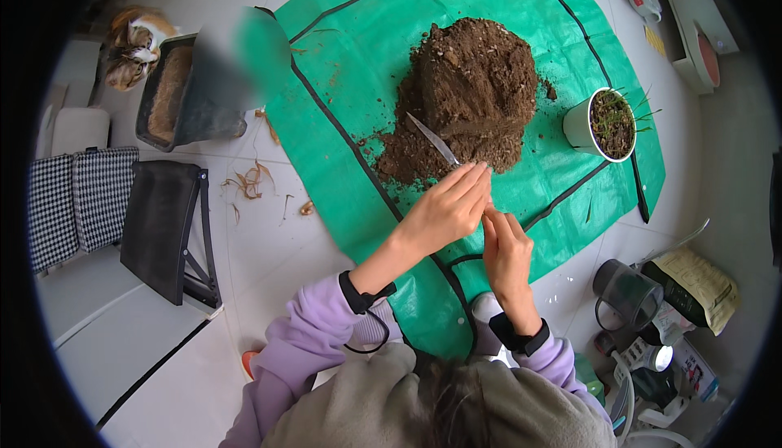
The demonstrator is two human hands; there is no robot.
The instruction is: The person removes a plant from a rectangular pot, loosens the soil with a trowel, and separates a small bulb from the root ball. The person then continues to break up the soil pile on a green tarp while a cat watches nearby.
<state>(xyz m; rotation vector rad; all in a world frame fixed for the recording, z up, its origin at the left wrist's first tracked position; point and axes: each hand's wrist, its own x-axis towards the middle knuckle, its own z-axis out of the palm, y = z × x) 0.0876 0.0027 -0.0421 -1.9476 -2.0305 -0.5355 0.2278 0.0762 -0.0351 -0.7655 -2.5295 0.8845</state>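
Observation:
A pointed metal blade [432, 138], seemingly of a small knife or trowel, extends past the fingertips of my left hand [449, 206]. Its tip lies over loose soil at the near left side of a large brown soil clump [479, 75]. My left fingers are held together over the tool's base and hide its handle. Just to the right and nearer to me, my right hand [508, 243] has its fingers pinched against the left hand's underside; whatever is between them is hidden. The soil rests on a green gardening mat [342, 81] with black edging.
A white pot with grass-like seedlings [580, 124] stands on the mat's right. Left are a dark planter [168, 93], a cat [137, 51], dried plant scraps [249, 180] and a folding chair [162, 228]. A plastic jug [626, 295] and bags [696, 286] crowd the lower right.

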